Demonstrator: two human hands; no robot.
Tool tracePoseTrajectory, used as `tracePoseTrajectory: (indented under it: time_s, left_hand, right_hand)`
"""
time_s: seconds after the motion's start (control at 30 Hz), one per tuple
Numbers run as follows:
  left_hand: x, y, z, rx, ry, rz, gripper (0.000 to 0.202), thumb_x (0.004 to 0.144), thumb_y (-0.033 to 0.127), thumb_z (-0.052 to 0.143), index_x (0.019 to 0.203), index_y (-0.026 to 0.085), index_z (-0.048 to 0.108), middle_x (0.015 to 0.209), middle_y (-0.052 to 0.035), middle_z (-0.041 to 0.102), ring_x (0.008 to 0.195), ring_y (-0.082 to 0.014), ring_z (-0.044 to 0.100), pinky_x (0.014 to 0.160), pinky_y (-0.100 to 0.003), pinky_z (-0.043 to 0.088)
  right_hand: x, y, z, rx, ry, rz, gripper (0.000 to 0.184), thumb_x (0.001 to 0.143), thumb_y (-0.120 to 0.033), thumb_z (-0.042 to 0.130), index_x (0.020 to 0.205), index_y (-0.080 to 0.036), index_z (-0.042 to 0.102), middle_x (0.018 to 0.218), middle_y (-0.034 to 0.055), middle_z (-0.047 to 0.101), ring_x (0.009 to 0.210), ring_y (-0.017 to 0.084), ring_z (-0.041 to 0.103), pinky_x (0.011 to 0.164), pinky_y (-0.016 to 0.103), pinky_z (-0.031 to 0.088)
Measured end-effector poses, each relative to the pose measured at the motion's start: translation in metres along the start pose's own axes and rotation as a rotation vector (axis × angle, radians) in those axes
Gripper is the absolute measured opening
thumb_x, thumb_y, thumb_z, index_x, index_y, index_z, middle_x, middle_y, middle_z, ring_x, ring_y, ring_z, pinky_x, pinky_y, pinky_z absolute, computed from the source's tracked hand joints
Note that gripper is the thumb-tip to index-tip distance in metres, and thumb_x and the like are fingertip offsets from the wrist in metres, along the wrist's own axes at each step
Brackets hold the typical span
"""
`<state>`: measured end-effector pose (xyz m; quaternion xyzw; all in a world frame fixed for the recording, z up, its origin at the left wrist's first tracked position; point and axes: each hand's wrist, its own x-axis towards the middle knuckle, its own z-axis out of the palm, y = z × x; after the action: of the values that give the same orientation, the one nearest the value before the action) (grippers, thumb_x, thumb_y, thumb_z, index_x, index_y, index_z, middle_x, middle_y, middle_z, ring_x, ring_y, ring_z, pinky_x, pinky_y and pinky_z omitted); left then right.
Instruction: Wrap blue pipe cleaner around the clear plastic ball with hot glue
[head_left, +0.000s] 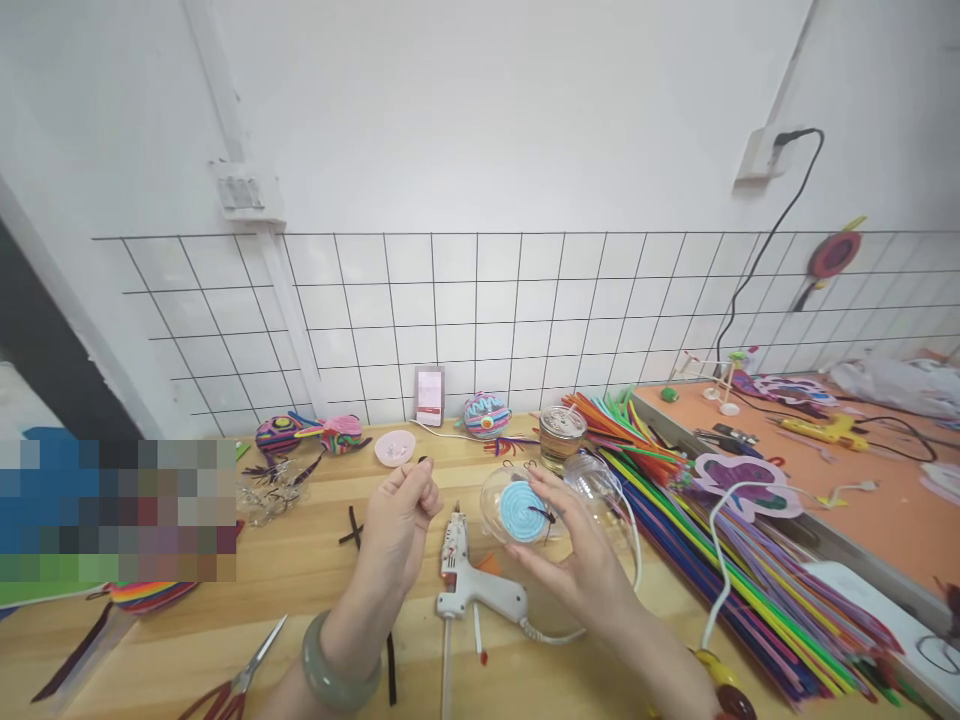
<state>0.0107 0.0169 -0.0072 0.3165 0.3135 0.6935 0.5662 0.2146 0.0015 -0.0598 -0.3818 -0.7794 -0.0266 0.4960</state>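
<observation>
Pale-blue coil (pixel 519 510), wound flat, sits in a clear plastic shell (pixel 491 498) right of the middle of the table, with a dark twisted bit (pixel 549 515) at its right side. My right hand (pixel 581 565) cups that shell from the right, thumb on the near edge and fingers on the far one, parted just the shell's breadth, probably so the coil stays uncovered. My left hand (pixel 403 510) is raised to the left, its fingers curled closed; a small dark spot (pixel 423 459) shows at the tips, though I cannot tell whether I am pinching it. Between my hands lies the white glue gun (pixel 486 592), nozzle pointing far, presumably there for easy reach. Red-handled scissors (pixel 244 672) lie near left, black strips (pixel 351 528) cross beyond them, and pipe cleaners (pixel 720 575) run in a long bundle on the right, likely grouped for picking by colour.
</observation>
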Motion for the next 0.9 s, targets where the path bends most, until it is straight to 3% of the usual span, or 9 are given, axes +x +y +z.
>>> tracePoseTrajectory:
  time_s: [0.27, 0.47, 0.63, 0.9]
  left_hand:
    - [-0.0001, -0.0003, -0.0022, 0.018, -0.005, -0.054, 0.033, 0.057, 0.031, 0.087, 0.07, 0.013, 0.063, 0.058, 0.0027, 0.055, 0.055, -0.0067, 0.046, 0.054, -0.019, 0.041]
    - [-0.0015, 0.001, 0.0023, -0.032, -0.07, -0.032, 0.037, 0.066, 0.03, 0.081, 0.056, 0.016, 0.049, 0.049, 0.0061, 0.043, 0.048, -0.005, 0.036, 0.046, -0.018, 0.031]
    - [-0.0017, 0.0019, 0.0039, -0.07, -0.054, -0.06, 0.044, 0.068, 0.032, 0.08, 0.055, 0.017, 0.042, 0.047, 0.0092, 0.034, 0.044, -0.0036, 0.027, 0.042, -0.017, 0.026]
    - [-0.0032, 0.0017, 0.0018, 0.049, -0.037, -0.056, 0.034, 0.062, 0.036, 0.084, 0.067, 0.014, 0.06, 0.059, 0.0012, 0.058, 0.056, -0.008, 0.051, 0.055, -0.02, 0.043]
  right_hand:
    - [0.0005, -0.0035, -0.0011, 0.048, 0.044, 0.009, 0.055, 0.083, -0.029, 0.068, 0.132, -0.022, 0.045, 0.136, 0.0169, 0.055, 0.127, 0.031, 0.051, 0.101, 0.054, 0.048]
    - [-0.0026, -0.0022, -0.0012, 0.252, 0.107, 0.034, 0.062, 0.078, -0.028, 0.074, 0.132, -0.026, 0.044, 0.141, 0.016, 0.05, 0.13, 0.032, 0.049, 0.103, 0.055, 0.045]
    - [-0.005, -0.0036, 0.0014, 0.396, 0.141, 0.132, 0.063, 0.078, -0.031, 0.075, 0.132, -0.025, 0.044, 0.139, 0.0164, 0.051, 0.129, 0.033, 0.05, 0.102, 0.054, 0.047]
    - [-0.0036, -0.0053, 0.0007, 0.432, 0.158, 0.154, 0.061, 0.08, -0.032, 0.073, 0.133, -0.026, 0.042, 0.14, 0.0158, 0.05, 0.128, 0.031, 0.051, 0.102, 0.052, 0.048]
